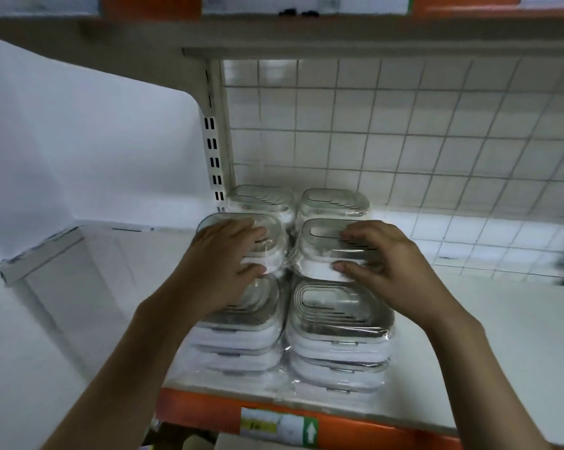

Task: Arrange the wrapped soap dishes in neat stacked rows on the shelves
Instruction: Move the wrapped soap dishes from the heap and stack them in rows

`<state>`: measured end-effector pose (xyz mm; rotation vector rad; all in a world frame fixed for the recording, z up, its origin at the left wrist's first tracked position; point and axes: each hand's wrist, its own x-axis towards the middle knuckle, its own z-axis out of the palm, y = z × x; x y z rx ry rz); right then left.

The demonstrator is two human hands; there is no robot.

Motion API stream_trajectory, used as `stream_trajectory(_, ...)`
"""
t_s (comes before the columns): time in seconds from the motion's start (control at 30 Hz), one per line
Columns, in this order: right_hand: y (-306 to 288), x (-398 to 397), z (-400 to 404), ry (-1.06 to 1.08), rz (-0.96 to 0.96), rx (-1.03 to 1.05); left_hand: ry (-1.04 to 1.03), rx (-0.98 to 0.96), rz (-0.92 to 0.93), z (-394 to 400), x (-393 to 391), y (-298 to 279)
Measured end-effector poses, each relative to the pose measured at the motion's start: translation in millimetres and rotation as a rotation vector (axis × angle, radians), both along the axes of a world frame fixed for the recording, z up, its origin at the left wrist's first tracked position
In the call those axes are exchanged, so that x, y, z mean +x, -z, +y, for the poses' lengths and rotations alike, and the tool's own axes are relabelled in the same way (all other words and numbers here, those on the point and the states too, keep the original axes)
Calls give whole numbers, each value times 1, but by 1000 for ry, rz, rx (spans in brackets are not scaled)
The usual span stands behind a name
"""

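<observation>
White painted steel forms the shelf (pixel 469 336), backed by a wire grid panel (pixel 404 141) and edged with an orange price strip (pixel 387 430). A second shelf (pixel 274 34) sits overhead.

The wrapped soap dishes (pixel 336 313) occupy the left end of the shelf in two columns, three stacks deep. The front stacks stand just behind the orange strip; the rear stacks sit near the grid panel. Each dish is clear-lidded over a white base and sealed in glossy film.

The left hand (pixel 225 264) rests on the top dish of the middle left stack (pixel 274 232), fingers laid over the lid, thumb against the near side. The right hand (pixel 381 261) grips the top dish of the middle right stack (pixel 319 235), fingers curled over the lid and thumb pressed on the near white wall.

Judged step: squaring the middle stacks.

Risks:
- Film on film is likely slippery. Uneven push may slide a top dish off its stack.
- The forearms pass above the front stacks. A low withdrawal may knock these over the front edge.
</observation>
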<state>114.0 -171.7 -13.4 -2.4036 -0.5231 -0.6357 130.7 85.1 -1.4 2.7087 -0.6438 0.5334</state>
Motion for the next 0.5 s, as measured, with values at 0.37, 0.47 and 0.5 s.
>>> stream_trajectory(0.37, -6, 12, 22, 112, 48, -131, 82, -38, -6, 1, 30, 9)
stream_trajectory(0.47, -5, 12, 25, 142, 51, -122, 105, -20, -6, 2, 36, 8)
stream_trajectory(0.5, -4, 12, 25, 149, 50, -115, 111, -17, -4, 2, 37, 8)
